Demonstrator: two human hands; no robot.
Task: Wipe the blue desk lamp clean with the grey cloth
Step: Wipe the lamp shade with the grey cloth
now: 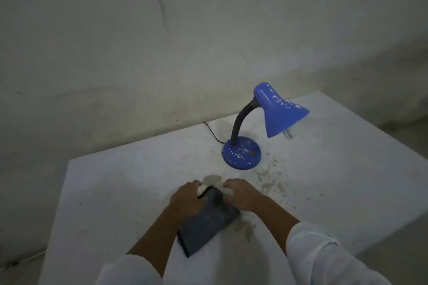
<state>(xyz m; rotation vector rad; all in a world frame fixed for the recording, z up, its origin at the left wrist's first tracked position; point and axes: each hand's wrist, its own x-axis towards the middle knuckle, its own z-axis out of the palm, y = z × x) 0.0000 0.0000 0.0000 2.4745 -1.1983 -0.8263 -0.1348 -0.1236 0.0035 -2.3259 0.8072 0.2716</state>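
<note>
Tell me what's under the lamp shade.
Below the blue shade a pale bulb tip pokes out above the white table. The rest of the bulb and socket are hidden inside.

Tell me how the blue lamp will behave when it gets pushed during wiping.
The blue lamp probably tips toward its shade, which overhangs the small round base on a bent neck. That neck looks flexible, so the shade may swing under pressure. Steadying the base seems wise.

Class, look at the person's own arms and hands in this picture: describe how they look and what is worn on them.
Both arms wear loose white fabric sleeves, the left sleeve and right sleeve, pushed up so the forearms are bare. The left hand and right hand are bare: no gloves, and no watch or rings show.
</note>
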